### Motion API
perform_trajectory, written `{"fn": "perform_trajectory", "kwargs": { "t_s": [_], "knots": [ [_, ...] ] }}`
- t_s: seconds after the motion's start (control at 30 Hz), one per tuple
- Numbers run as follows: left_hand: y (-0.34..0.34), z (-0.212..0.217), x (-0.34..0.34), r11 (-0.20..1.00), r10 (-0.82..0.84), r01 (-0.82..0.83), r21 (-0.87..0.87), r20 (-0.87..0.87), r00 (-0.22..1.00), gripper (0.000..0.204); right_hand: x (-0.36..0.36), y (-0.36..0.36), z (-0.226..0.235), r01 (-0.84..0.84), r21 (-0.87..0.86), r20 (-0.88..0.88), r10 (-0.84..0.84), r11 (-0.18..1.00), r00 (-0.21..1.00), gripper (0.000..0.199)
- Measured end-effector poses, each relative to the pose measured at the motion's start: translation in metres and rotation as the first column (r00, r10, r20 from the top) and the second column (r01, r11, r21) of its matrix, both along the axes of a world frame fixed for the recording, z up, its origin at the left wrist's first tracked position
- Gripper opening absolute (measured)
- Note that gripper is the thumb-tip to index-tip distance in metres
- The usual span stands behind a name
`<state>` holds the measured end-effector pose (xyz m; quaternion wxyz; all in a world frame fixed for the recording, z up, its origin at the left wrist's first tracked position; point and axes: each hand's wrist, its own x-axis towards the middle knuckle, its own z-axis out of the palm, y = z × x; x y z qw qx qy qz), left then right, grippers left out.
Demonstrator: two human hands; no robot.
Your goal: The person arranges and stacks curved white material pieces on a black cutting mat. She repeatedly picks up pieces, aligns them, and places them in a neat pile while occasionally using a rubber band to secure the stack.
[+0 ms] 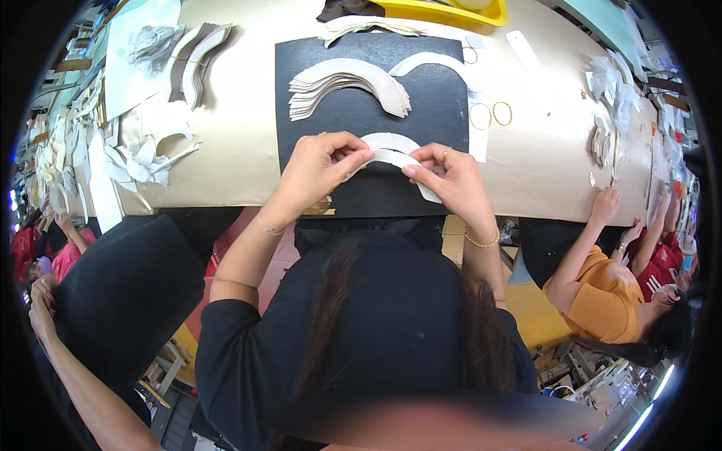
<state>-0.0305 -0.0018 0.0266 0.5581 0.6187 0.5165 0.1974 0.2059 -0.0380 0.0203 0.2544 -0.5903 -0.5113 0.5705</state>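
Right now you have the strip (pixel 392 157) stretched between both hands, just above the near half of the black mat (pixel 445 113). Your left hand (pixel 320 167) pinches its left part between thumb and forefinger; your right hand (pixel 453 179) pinches nearer the other end, thumb on top, with a tail hanging past it toward the mat's near edge. A second white arc (pixel 391 140) shows just beyond; I can't tell whether it is separate or part of the same piece.

To handle it well, I'd grip lightly and evenly, since a hard pull would likely flatten the curve or crease it. Let your thumbs follow the edge in short steps, and support that loose tail so it doesn't twist. The stack (pixel 346 75) lies fanned farther up the mat, so mind your knuckles don't nudge it.
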Motion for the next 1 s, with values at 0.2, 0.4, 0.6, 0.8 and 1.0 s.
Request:
{"fn": "perform_trajectory", "kwargs": {
  "t_s": [0.2,0.4,0.6,0.8,1.0],
  "knots": [
    [-0.009,-0.021,-0.001,0.956,0.192,-0.194,-0.219,-0.034,0.981,0.024,0.002,-0.002,-0.022,0.103,-0.003,0.160,-0.101,0.995,0.982,0.018],
    [0.002,-0.031,0.004,0.974,0.143,-0.172,-0.144,-0.190,0.971,0.033,-0.002,0.010,-0.030,0.134,0.091,0.319,-0.157,0.987,0.935,0.026],
    [0.004,-0.035,0.010,0.989,0.113,-0.133,-0.062,-0.261,0.959,0.037,-0.002,0.009,-0.030,0.112,0.096,0.361,-0.139,0.989,0.922,0.025],
    [0.006,-0.035,0.012,0.990,0.107,-0.130,-0.060,-0.292,0.950,0.037,-0.001,0.009,-0.030,0.082,0.090,0.387,-0.111,0.993,0.915,0.024],
    [0.005,-0.034,0.015,0.992,0.109,-0.122,-0.025,-0.311,0.944,0.036,-0.003,0.009,-0.028,0.076,0.100,0.398,-0.109,0.992,0.911,0.022]
  ]
}}
